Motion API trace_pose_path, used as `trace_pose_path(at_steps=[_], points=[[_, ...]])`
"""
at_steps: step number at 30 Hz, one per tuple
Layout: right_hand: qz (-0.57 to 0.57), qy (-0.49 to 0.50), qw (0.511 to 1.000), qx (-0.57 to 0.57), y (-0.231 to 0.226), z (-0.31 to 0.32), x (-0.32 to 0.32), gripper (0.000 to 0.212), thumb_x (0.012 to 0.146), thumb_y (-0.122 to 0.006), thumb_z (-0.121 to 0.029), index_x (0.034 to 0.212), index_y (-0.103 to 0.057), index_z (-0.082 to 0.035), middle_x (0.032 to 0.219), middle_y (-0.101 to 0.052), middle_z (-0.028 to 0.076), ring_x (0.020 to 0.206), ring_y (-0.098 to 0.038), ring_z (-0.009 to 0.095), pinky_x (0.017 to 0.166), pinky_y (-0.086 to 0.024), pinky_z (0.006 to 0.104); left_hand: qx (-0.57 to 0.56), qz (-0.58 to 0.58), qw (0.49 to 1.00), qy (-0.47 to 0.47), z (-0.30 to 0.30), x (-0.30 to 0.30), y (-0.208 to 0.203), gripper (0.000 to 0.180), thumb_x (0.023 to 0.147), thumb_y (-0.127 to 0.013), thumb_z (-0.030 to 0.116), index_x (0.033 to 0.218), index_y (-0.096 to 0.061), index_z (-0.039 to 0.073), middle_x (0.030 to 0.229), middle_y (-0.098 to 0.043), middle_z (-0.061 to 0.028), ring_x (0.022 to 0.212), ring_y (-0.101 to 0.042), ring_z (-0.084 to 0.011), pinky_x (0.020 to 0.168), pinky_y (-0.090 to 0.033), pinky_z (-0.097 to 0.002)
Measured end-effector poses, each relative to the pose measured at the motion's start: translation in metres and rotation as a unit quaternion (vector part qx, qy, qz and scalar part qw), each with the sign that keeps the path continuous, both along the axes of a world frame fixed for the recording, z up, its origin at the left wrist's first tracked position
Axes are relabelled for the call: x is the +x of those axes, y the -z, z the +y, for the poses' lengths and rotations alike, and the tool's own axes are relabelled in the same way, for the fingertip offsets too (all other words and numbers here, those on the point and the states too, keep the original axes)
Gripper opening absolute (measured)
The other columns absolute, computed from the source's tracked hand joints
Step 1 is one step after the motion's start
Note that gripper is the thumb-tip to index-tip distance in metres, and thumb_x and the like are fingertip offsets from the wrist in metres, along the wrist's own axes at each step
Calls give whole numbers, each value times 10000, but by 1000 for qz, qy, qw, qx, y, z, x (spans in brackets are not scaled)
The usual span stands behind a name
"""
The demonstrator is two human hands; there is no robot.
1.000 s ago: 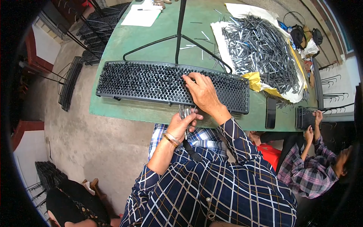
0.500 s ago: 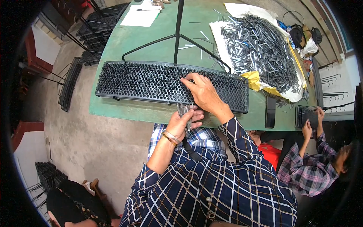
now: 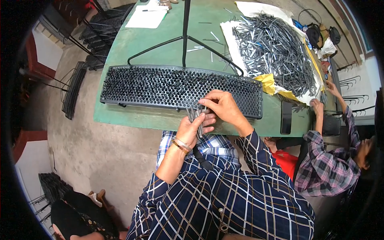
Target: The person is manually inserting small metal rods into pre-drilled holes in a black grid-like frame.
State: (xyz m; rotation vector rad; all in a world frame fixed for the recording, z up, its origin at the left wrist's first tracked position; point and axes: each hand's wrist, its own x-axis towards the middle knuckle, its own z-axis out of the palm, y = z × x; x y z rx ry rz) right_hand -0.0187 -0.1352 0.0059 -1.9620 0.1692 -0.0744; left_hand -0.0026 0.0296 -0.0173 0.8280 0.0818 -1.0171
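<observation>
My left hand (image 3: 193, 129) is closed around a small bunch of slim, dark grey and silvery pieces (image 3: 192, 114) just below the tray's near edge. Beside that bunch, my right hand (image 3: 225, 106) pinches the end of one slim piece between thumb and forefinger. A long black tray (image 3: 160, 103) full of round holes lies along the table's near side. Many of its holes, mostly to the left and along the far side, have dark pieces standing in them; those at the right look bare. A black branched rod (image 3: 185, 36) rises from its far edge.
A big heap of the same slim pieces (image 3: 276, 52) lies on white and yellow sacking on the green table (image 3: 160, 52). A black phone (image 3: 286, 118) and white paper (image 3: 146, 17) rest there too. At the right, another person (image 3: 328, 164) reaches toward the heap. More trays stand left.
My right hand has come back from the tray's holes to the bunch in my left hand. The other person's hands have moved from a small dark tray to the heap's edge.
</observation>
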Motion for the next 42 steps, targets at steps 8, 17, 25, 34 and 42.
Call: trace_pose_path(at_steps=[8, 17, 25, 34, 42], points=[[6, 30, 998, 62, -7, -2, 1, 196, 849, -662, -174, 870, -684, 20, 708, -631, 37, 610, -552, 70, 538, -443, 222, 11, 18, 999, -34, 0, 1, 0, 252, 949, -511, 167, 1128, -550, -7, 1019, -651, -138, 881, -653, -195, 676, -559, -290], [-188, 143, 969, -66, -1, 1, 26, 156, 848, -656, -125, 905, -681, 18, 784, -651, 70, 609, -565, 90, 536, -442, 224, 26, 36, 999, 9, -2, 0, 16, 246, 942, -511, 146, 1115, -533, -28, 1017, -645, -185, 821, -646, -179, 657, -554, -279], [-201, 148, 958, -141, 7, 2, 27, 123, 834, -647, -89, 906, -684, 3, 829, -658, 114, 715, -630, 204, 628, -488, 292, 32, 46, 998, 31, 4, -1, 6, 275, 932, -520, 158, 1146, -519, -15, 1051, -635, -174, 885, -650, -203, 722, -574, -329], [-257, 87, 897, -349, 11, 7, 25, 186, 783, -688, -103, 951, -670, -26, 887, -573, 95, 714, -586, 258, 619, -470, 348, 66, 63, 995, 51, 7, 2, 5, 259, 947, -506, 221, 1151, -536, 64, 1011, -656, -118, 856, -660, -184, 657, -570, -312], [-226, 21, 895, -384, 2, 5, 24, 160, 754, -682, -98, 904, -652, -51, 903, -567, 82, 745, -580, 270, 661, -460, 373, 63, 57, 995, 56, 8, 2, 6, 258, 943, -515, 203, 1164, -534, 70, 992, -665, -95, 806, -652, -135, 604, -540, -257]])
